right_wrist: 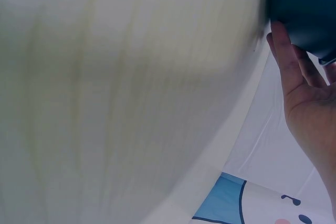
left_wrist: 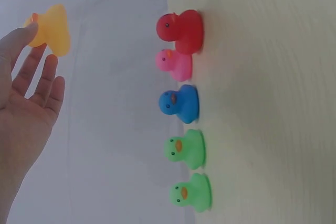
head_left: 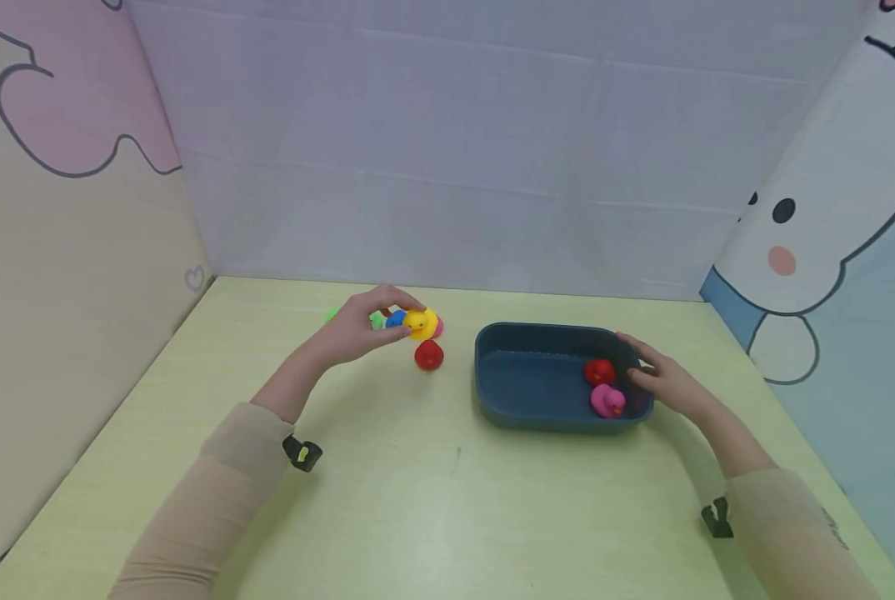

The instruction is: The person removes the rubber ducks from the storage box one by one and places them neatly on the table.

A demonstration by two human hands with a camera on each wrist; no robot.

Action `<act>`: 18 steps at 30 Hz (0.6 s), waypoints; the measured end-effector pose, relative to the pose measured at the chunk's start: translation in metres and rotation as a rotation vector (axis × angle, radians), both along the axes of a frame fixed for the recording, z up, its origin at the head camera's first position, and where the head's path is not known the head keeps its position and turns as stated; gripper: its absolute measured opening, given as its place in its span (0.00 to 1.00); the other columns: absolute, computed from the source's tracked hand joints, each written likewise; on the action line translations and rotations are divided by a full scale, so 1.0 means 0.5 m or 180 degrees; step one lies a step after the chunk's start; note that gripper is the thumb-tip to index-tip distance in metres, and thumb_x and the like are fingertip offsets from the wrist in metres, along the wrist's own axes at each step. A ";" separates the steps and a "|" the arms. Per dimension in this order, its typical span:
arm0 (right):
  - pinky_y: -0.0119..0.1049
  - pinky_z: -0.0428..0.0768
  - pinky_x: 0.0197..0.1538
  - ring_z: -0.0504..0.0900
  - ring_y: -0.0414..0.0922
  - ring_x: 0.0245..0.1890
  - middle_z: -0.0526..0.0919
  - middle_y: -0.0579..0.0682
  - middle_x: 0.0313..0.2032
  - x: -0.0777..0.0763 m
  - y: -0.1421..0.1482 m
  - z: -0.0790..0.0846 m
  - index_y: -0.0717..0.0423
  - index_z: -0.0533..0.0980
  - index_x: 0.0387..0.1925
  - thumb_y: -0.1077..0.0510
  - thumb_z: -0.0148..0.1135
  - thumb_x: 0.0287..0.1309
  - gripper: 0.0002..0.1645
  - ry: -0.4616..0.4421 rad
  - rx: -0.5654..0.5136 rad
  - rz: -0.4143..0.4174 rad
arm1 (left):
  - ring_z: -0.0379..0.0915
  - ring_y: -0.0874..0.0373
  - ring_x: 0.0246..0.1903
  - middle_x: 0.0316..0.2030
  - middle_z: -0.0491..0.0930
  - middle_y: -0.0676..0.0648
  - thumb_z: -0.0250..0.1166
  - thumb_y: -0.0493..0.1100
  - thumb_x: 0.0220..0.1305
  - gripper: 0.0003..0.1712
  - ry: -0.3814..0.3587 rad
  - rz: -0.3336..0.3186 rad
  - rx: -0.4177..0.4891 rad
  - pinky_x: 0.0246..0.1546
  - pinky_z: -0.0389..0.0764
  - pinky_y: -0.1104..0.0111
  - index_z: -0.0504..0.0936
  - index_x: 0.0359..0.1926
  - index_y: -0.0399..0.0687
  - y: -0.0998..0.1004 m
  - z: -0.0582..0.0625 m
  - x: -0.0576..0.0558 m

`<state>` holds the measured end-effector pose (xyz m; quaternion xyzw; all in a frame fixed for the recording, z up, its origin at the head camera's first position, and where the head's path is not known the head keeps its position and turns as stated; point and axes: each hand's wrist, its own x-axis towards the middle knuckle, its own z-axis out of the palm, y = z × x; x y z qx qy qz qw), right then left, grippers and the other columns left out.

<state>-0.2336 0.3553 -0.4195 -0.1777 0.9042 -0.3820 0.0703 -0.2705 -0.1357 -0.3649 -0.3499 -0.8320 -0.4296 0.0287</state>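
Observation:
My left hand (head_left: 357,329) pinches a yellow rubber duck (head_left: 422,323) between thumb and fingertips, held up above the table in the left wrist view. Below it stands a row of ducks: red (left_wrist: 190,31), pink (left_wrist: 181,66), blue (left_wrist: 186,104) and two green ones, the nearer to the blue (left_wrist: 193,149) and the end one (left_wrist: 199,192). A dark blue basin (head_left: 537,379) stands right of the row. Inside, at its right end, sit a red duck (head_left: 599,372) and a pink duck (head_left: 607,402). My right hand (head_left: 672,385) grips the basin's right rim, thumb inside, fingers outside.
The pale yellow table (head_left: 447,500) runs back to a plain light wall (head_left: 447,167). Panels with cartoon drawings flank it, the left one (head_left: 80,250) and the right one (head_left: 852,358). Each sleeve bears a small black clip near the wrist.

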 end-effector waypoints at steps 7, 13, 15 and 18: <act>0.63 0.61 0.59 0.52 0.74 0.65 0.49 0.69 0.69 0.004 -0.003 0.006 0.61 0.48 0.72 0.63 0.49 0.67 0.36 -0.0002 0.0015 -0.0025 | 0.69 0.56 0.49 0.50 0.78 0.52 0.66 0.40 0.59 0.19 -0.0222 0.0117 -0.0188 0.50 0.73 0.51 0.78 0.53 0.52 -0.023 -0.030 -0.020; 0.64 0.61 0.59 0.52 0.75 0.64 0.49 0.70 0.69 0.007 -0.006 0.008 0.61 0.48 0.72 0.63 0.49 0.67 0.36 -0.0013 0.0023 -0.0031 | 0.71 0.52 0.49 0.49 0.78 0.52 0.66 0.39 0.60 0.19 -0.0317 0.0230 -0.0402 0.50 0.74 0.52 0.78 0.53 0.53 -0.036 -0.050 -0.030; 0.64 0.60 0.59 0.52 0.74 0.64 0.49 0.70 0.69 0.007 -0.008 0.008 0.61 0.48 0.72 0.63 0.49 0.67 0.36 0.0001 0.0025 -0.0026 | 0.71 0.50 0.49 0.48 0.78 0.51 0.66 0.39 0.60 0.19 -0.0354 0.0227 -0.0447 0.50 0.74 0.52 0.78 0.53 0.52 -0.039 -0.057 -0.034; 0.65 0.59 0.60 0.52 0.74 0.65 0.49 0.70 0.69 0.008 -0.009 0.009 0.61 0.48 0.72 0.63 0.49 0.67 0.36 0.0014 0.0024 -0.0026 | 0.71 0.46 0.50 0.47 0.78 0.50 0.66 0.39 0.60 0.19 -0.0421 0.0216 -0.0484 0.51 0.73 0.52 0.78 0.53 0.51 -0.042 -0.067 -0.040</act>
